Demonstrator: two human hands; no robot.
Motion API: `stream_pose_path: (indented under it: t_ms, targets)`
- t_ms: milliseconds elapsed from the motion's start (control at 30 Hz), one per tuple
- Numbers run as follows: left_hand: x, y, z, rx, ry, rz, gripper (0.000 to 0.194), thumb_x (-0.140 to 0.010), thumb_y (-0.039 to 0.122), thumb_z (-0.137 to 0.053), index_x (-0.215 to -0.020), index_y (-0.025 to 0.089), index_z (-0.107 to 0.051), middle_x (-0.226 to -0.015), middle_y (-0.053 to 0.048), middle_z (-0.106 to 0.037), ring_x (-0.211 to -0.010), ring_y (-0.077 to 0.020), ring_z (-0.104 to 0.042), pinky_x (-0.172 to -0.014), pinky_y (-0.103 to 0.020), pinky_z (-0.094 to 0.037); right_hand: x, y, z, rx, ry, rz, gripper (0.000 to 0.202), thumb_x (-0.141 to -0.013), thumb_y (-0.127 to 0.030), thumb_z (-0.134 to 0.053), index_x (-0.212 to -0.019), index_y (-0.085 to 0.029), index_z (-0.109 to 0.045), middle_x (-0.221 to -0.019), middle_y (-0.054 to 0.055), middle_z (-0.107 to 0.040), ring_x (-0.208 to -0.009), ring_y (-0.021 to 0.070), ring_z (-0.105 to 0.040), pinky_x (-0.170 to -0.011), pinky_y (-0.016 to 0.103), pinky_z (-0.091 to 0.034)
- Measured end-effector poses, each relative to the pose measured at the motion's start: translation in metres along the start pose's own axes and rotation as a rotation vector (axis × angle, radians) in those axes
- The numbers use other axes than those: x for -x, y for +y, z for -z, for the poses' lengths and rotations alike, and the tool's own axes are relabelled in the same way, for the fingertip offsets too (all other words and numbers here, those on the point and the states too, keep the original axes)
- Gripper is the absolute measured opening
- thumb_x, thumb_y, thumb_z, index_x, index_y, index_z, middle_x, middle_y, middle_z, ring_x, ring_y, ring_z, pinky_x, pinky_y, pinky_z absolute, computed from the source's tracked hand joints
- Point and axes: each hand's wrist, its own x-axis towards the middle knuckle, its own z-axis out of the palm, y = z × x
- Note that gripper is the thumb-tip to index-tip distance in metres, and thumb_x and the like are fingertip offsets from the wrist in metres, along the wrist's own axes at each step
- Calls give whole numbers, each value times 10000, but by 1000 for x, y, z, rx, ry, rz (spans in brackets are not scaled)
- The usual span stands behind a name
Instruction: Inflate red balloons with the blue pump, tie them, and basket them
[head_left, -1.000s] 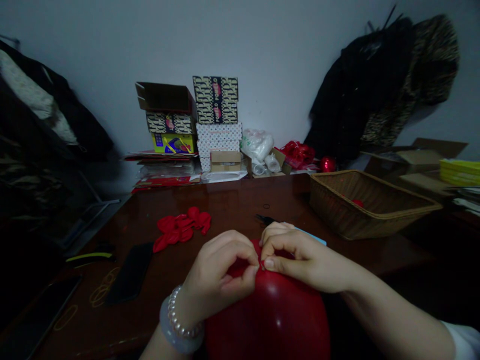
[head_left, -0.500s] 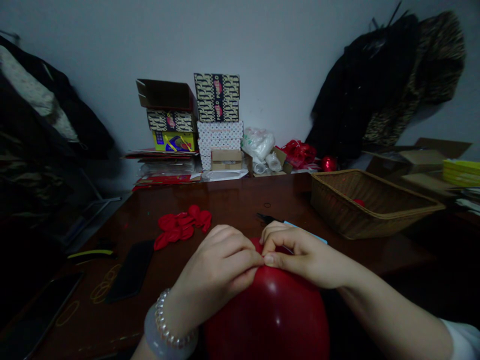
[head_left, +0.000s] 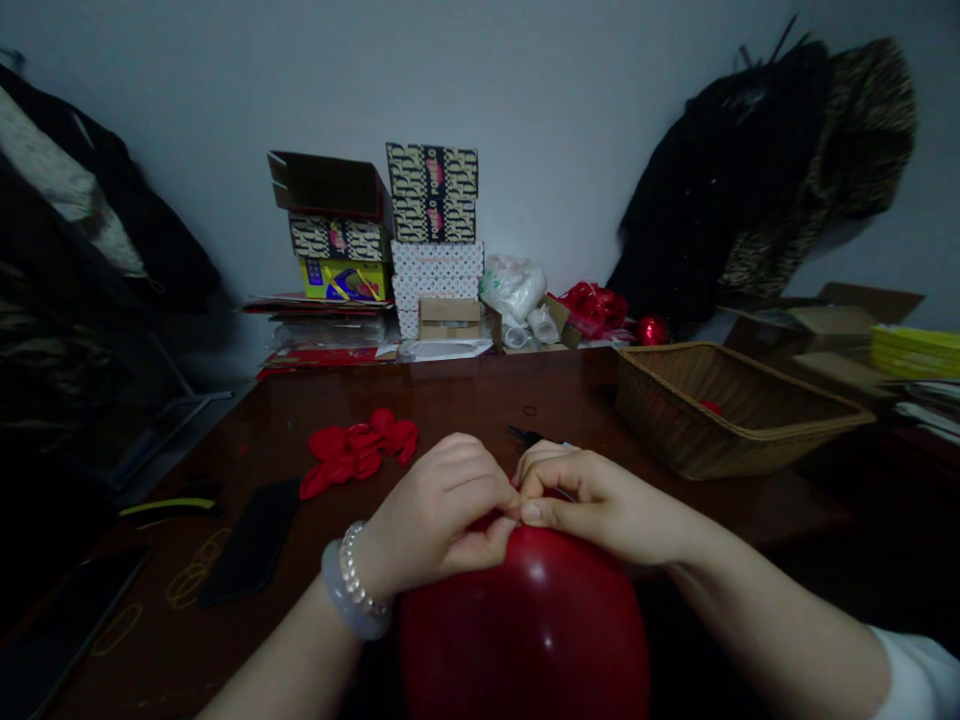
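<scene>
A large inflated red balloon point(head_left: 525, 630) is at the bottom centre, in front of the table's near edge. At its top, my left hand point(head_left: 450, 510), with a bead bracelet and a pale bangle at the wrist, is closed in a pinch on the balloon's neck. My right hand point(head_left: 600, 505) pinches the same spot from the other side, the fingertips of both hands touching. The neck itself is mostly hidden by the fingers. Deflated red balloons point(head_left: 352, 450) lie in a pile on the table, left of my hands.
A wicker basket point(head_left: 742, 440) stands at the right of the table point(head_left: 465, 390). A dark pointed tool point(head_left: 529, 436) lies behind my right hand. Phones point(head_left: 255, 540), yellow rubber bands point(head_left: 195, 580) and a yellow-and-black tool point(head_left: 169, 508) lie at left. Stacked boxes point(head_left: 435, 270) stand behind.
My left wrist has swung up and outward, while its fingertips stay at the balloon's neck. My right hand keeps its pinch. The whole view has shifted slightly.
</scene>
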Motion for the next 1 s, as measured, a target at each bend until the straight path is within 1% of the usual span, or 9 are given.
stream_pose_path:
  t_ms: [100,200,333,400,500,567,700,833,1000]
  targets:
    - [5,-2,-4,207,17,62,91,-768,94,-565,-785,183,-559,-714,-15,-603,-705,-145,-539,-718,-322,-436,0,0,0,-6,-6,17,264,-920,-375,-570,-774,-167,-642,-829,33,-614,-823,157,-548,-795,307,-427]
    - [11,-3,-7,347,34,190,71,-770,105,-577,-769,175,-568,-742,-27,-593,-740,-148,-546,-712,-303,-447,0,-2,1,7,4,34,255,-923,-363,-569,-777,-168,-645,-822,30,-618,-822,158,-552,-805,315,-427]
    - [16,0,-8,394,89,304,56,-793,112,-607,-800,167,-606,-784,-38,-625,-771,-149,-579,-726,-291,-463,2,-6,1,71,35,62,206,-931,-314,-568,-794,-177,-639,-827,22,-629,-817,153,-556,-816,326,-413]
    - [15,3,-7,431,112,365,60,-804,116,-611,-834,167,-617,-789,-34,-640,-761,-144,-592,-726,-285,-470,5,-9,1,125,46,89,161,-935,-280,-566,-824,-187,-636,-859,18,-632,-859,155,-555,-841,335,-397]
    - [13,8,-3,481,90,453,83,-822,106,-593,-864,166,-632,-786,-26,-648,-744,-132,-608,-716,-266,-478,9,-12,-2,221,69,144,113,-942,-249,-556,-873,-205,-634,-902,15,-621,-940,165,-540,-895,363,-366]
    - [11,12,-1,466,77,457,96,-812,86,-596,-843,164,-643,-788,-24,-648,-740,-126,-612,-715,-255,-481,11,-13,-4,267,84,177,114,-948,-248,-543,-892,-211,-635,-910,21,-611,-970,174,-528,-920,382,-351]
    - [8,17,2,410,86,407,143,-772,43,-607,-826,158,-673,-794,-29,-650,-736,-123,-618,-687,-234,-484,15,-12,-4,335,87,274,121,-950,-230,-532,-931,-226,-651,-906,25,-604,-1040,193,-507,-1003,441,-289]
    - [9,16,5,448,46,398,118,-795,77,-613,-839,156,-689,-762,-28,-662,-688,-116,-619,-646,-222,-483,17,-9,-1,427,81,312,132,-947,-238,-538,-944,-256,-669,-884,9,-573,-1063,193,-493,-1059,489,-207]
    - [13,13,3,519,4,404,64,-831,125,-605,-836,158,-659,-774,-29,-661,-707,-114,-620,-682,-232,-491,16,-4,1,418,47,326,178,-967,-279,-499,-942,-265,-674,-886,9,-548,-1048,187,-490,-1048,487,-227]
